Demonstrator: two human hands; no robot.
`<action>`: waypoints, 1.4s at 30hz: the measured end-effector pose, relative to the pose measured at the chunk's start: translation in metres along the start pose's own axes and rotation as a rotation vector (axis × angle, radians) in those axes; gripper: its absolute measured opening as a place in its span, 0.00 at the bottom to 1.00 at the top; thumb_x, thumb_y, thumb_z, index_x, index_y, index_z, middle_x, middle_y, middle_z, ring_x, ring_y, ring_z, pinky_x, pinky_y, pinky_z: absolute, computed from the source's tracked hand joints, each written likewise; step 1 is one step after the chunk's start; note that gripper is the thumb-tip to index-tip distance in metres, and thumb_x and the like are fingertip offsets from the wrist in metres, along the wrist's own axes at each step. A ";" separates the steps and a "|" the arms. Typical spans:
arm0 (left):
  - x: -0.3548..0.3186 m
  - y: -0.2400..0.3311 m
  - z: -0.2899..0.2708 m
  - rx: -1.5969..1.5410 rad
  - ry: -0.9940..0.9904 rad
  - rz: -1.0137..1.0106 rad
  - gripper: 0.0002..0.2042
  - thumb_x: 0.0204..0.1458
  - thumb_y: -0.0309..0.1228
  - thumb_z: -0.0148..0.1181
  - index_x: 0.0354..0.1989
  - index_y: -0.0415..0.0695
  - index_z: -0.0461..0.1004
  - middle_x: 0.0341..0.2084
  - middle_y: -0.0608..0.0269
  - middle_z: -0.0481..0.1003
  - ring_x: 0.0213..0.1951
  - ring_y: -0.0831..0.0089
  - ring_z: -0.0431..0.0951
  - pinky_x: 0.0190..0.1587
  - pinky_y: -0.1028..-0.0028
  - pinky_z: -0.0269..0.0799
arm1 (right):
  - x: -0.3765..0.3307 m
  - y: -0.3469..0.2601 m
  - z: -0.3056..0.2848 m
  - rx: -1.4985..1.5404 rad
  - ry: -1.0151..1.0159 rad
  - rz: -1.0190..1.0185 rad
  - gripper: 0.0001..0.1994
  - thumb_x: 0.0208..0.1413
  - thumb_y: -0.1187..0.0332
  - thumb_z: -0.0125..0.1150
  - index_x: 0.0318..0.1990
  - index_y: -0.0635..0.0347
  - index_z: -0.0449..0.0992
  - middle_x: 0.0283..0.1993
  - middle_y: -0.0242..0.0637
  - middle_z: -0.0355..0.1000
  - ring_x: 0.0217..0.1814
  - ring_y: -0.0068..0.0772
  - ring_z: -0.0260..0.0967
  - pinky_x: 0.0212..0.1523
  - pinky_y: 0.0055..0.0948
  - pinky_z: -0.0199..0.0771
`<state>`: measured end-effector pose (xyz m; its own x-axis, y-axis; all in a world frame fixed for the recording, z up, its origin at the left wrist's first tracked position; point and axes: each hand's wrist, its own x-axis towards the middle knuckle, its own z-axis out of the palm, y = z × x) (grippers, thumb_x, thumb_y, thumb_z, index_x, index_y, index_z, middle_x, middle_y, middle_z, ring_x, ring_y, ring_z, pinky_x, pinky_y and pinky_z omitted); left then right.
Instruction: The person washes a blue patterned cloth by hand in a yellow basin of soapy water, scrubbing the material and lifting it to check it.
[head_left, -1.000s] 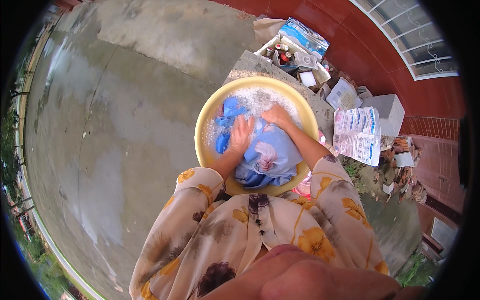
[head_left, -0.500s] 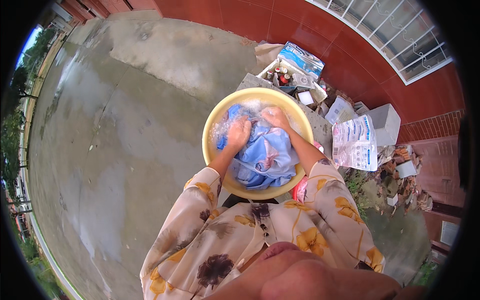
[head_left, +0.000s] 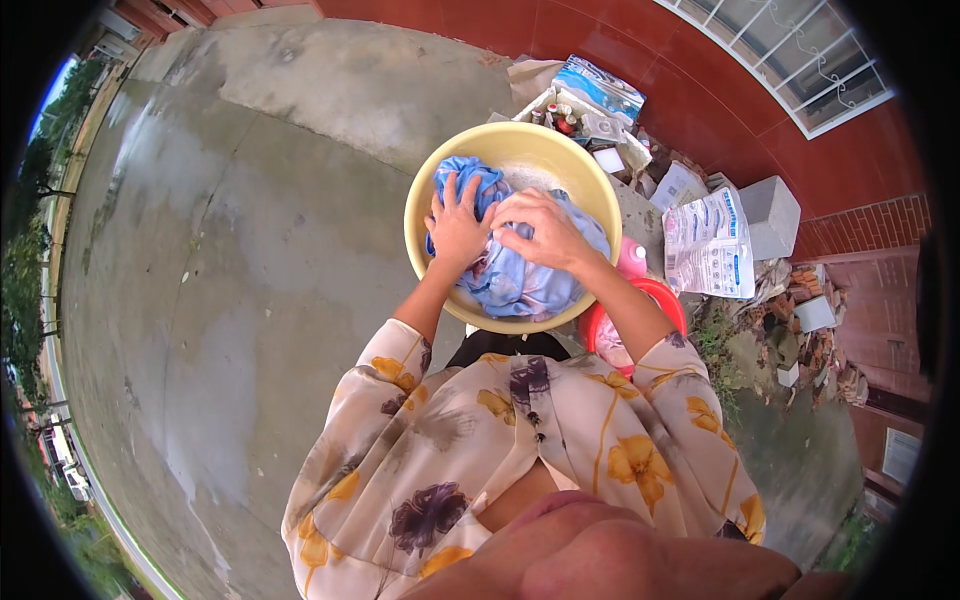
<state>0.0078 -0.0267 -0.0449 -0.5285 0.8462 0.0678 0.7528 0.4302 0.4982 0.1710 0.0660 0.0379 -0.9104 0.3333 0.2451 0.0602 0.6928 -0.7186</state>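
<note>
Blue wet cloth [head_left: 525,290] with pinkish patches lies bunched in a round yellow basin [head_left: 585,165]. White suds [head_left: 530,177] show at its far side. My left hand [head_left: 459,228] presses on the left part of the cloth, fingers spread apart. Close beside it, my right hand [head_left: 543,230] has bent fingers closed on a fold of the cloth; the fingertips are partly hidden. Right of the basin stand a pink bottle [head_left: 632,257] and a red tub [head_left: 672,303] with pale pink contents, partly covered by my right forearm.
Beyond the basin sit a white foam box [head_left: 632,155] holding bottles and a blue-and-white carton [head_left: 600,88]. A white printed pouch [head_left: 708,245] leans by a grey-white block [head_left: 770,215]. Rubble [head_left: 800,310] lies along the red wall [head_left: 690,115].
My right hand has moved from the basin's far side toward me and taken a fold of cloth. My left hand has shifted slightly left and spread; the cloth is bunched differently. More of the red tub shows.
</note>
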 end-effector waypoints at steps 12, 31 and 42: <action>0.004 0.003 0.098 0.338 0.049 0.133 0.32 0.55 0.38 0.55 0.71 0.58 0.56 0.55 0.53 0.62 0.46 0.55 0.69 0.43 0.49 0.66 | 0.003 0.144 0.025 -0.127 -0.019 0.958 0.51 0.43 0.39 0.66 0.74 0.49 0.52 0.74 0.62 0.49 0.75 0.59 0.51 0.71 0.47 0.55; 0.088 -0.028 0.102 -0.427 -0.025 0.138 0.18 0.58 0.44 0.61 0.44 0.41 0.79 0.32 0.46 0.79 0.36 0.59 0.80 0.43 0.62 0.73 | 0.003 0.249 0.057 0.350 0.348 0.541 0.25 0.55 0.49 0.66 0.47 0.64 0.81 0.41 0.43 0.80 0.44 0.34 0.76 0.49 0.33 0.73; 0.022 -0.010 -0.059 -0.043 -0.016 0.056 0.14 0.57 0.38 0.58 0.46 0.44 0.72 0.47 0.50 0.75 0.47 0.50 0.74 0.48 0.53 0.71 | 0.017 0.013 -0.038 -0.297 0.172 -0.058 0.12 0.50 0.60 0.70 0.36 0.58 0.83 0.35 0.38 0.77 0.36 0.35 0.75 0.39 0.30 0.73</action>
<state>-0.0341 -0.0310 0.0029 -0.4798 0.8734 0.0833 0.7631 0.3685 0.5310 0.1722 0.1048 0.0575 -0.8351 0.3733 0.4040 0.1502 0.8613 -0.4855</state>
